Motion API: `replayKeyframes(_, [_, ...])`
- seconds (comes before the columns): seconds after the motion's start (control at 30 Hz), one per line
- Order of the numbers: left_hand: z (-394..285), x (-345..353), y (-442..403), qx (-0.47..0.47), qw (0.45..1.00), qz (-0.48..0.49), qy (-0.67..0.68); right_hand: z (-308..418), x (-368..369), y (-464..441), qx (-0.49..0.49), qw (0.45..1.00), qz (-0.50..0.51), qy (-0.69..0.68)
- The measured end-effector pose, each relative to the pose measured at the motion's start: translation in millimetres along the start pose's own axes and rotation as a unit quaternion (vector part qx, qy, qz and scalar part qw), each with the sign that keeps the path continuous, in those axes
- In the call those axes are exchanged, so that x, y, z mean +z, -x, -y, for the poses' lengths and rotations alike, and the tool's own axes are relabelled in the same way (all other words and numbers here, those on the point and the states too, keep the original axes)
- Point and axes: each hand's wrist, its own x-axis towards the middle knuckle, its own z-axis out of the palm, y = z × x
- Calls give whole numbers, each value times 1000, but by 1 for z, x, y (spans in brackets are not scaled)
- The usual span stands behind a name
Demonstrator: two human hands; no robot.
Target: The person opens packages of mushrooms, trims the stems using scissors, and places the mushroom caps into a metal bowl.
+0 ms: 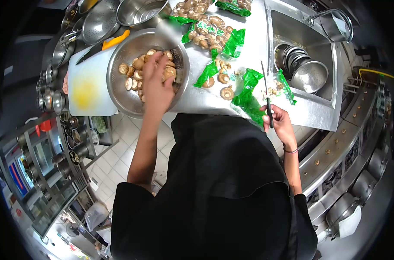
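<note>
My left hand is over a steel colander, fingers apart and slightly blurred, near the brown mushrooms inside. Some mushrooms lie right under or beside its fingers; none is plainly gripped. My right hand is closed around the black handle of a knife, its thin blade pointing away from me. Just beyond that hand is an opened green-and-clear bag with mushroom pieces in it. Between the hands, a few whole mushrooms rest on another opened bag.
Farther back lies a full bag of mushrooms, with more bags behind it. A sink on the right holds stacked bowls and a strainer. Left of the colander is a white cutting board with a yellow-handled knife at its far edge.
</note>
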Motion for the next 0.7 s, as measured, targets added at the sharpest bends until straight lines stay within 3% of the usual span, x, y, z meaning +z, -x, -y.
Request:
replayKeyframes(0.07, [-29,29,5,41,982,103,151,10,-13,-7,-26,999,12,14])
replayKeyframes(0.13, [-53,75,5,31,949,246,195,22,-18,-13,-29,999,24,31])
replayKeyframes(0.3, [-23,145,9,67,952,297,-35,39,-33,-7,-45,995,50,75])
replayKeyframes(0.37, [-19,150,13,59,938,336,-55,28,-39,-9,-49,994,45,86])
replayKeyframes(0.47, [-24,147,9,57,948,306,-64,28,-30,-4,-32,992,17,124])
replayKeyframes(0.53, [-27,144,5,-176,938,248,166,18,-27,-5,-97,970,3,224])
replayKeyframes(0.57, [-27,141,5,-171,938,253,162,17,-24,-5,-147,951,-1,272])
replayKeyframes(0.63, [-25,133,5,-330,800,218,450,8,-17,-11,-154,948,-11,280])
replayKeyframes(0.67, [-25,129,7,-329,803,219,447,4,-14,-14,-159,942,-15,294])
replayKeyframes(0.7, [-27,123,10,-342,725,218,556,3,-11,-16,-161,943,-15,292])
